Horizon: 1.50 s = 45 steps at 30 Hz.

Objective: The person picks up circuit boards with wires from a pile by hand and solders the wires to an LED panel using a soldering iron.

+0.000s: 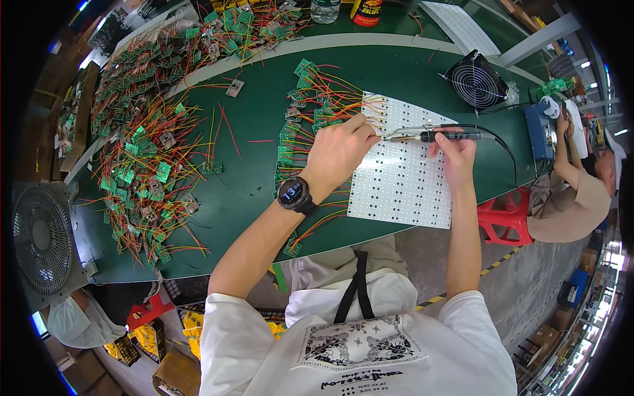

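Observation:
A white LED panel (403,171) dotted with rows of small components lies on the green table in front of me. My right hand (456,150) grips a soldering iron (456,135), a black-handled tool with a thin metal tube along it; its tip points left, close to my left fingertips. My left hand (340,150), with a black watch (295,195) at the wrist, is closed in a pinch over the panel's left part, seemingly on a thin wire; the fingers mostly hide it. Small green circuit boards (286,153) line up left of the panel, their red and yellow wires reaching its edge.
Heaps of wired circuit boards (148,178) cover the table's left side. A black fan (477,82) and a blue box (539,132) stand to the right, with a bottle (325,10) at the back. A co-worker (574,198) sits at far right; a large fan (43,231) stands left.

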{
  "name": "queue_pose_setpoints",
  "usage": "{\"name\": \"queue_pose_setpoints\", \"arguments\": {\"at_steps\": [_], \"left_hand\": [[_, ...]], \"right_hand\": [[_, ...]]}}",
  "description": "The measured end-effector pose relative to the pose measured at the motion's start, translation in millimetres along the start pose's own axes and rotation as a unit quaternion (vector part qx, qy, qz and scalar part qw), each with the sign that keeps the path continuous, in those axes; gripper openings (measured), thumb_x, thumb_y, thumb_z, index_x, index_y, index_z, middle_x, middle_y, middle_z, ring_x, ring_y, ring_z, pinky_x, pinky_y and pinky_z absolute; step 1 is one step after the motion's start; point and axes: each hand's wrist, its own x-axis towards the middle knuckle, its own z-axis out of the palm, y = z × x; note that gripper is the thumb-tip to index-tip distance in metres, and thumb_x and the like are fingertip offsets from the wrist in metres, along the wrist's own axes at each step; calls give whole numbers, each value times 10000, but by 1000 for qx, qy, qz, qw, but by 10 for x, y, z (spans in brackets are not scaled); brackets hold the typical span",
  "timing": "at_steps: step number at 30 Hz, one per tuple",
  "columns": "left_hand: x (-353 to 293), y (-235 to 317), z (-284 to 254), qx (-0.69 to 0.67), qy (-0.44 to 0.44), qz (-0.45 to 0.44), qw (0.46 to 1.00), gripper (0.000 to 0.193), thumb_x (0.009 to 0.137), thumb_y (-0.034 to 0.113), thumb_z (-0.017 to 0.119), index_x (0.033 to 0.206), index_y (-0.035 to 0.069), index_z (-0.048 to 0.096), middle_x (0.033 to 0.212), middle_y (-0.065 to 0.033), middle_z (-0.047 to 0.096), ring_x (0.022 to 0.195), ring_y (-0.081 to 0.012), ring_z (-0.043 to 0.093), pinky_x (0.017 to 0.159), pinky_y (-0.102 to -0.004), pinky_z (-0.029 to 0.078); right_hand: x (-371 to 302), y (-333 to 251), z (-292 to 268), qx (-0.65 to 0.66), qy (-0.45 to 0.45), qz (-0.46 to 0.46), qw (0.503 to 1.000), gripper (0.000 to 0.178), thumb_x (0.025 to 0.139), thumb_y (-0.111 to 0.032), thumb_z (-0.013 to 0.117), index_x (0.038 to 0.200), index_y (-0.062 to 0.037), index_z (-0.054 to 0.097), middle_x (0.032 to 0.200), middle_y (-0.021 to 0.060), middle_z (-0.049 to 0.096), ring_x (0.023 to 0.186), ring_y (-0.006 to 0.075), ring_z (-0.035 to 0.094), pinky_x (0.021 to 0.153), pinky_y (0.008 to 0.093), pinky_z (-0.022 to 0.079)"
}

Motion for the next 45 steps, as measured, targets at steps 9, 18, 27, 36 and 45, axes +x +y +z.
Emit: {"name": "queue_pose_setpoints", "arguments": {"at_steps": [9,18,27,36,45], "left_hand": [[3,14,-12,-12,-14,-14,1000,143,879,169,653,849,29,663,857,-81,609,693,-317,629,601,-408,507],[4,16,-9,-13,-2,-4,1000,148,876,177,659,859,30,663,850,-85,606,694,-320,631,600,-409,509],[189,232,-473,-29,38,24,999,304,869,212,667,1068,-12,610,1066,-176,582,939,-341,608,810,-414,504],[-1017,1277,-510,86,-65,1,994,486,839,326,681,1199,18,569,1309,-180,526,1194,-350,521,986,-458,439],[-1058,638,-434,92,-155,158,971,456,912,355,593,1264,69,549,1402,-123,483,1277,-259,475,1102,-414,362]], "right_hand": [[-9,5,-11,-5,-2,-4,1000,177,879,-40,646,1015,72,630,765,128,656,596,177,610,567,288,469],[-8,9,-33,36,27,-2,999,193,886,-49,644,1030,77,619,751,125,653,601,175,602,558,280,450],[28,79,-45,42,80,-43,995,154,873,-14,657,1007,50,619,765,112,647,576,163,601,535,262,450],[43,57,-12,-8,201,-149,968,130,887,-33,660,987,37,614,745,81,619,597,130,567,543,250,439],[427,-278,43,30,101,-52,993,153,910,-100,657,983,26,611,715,73,611,589,135,560,545,255,422]]}}
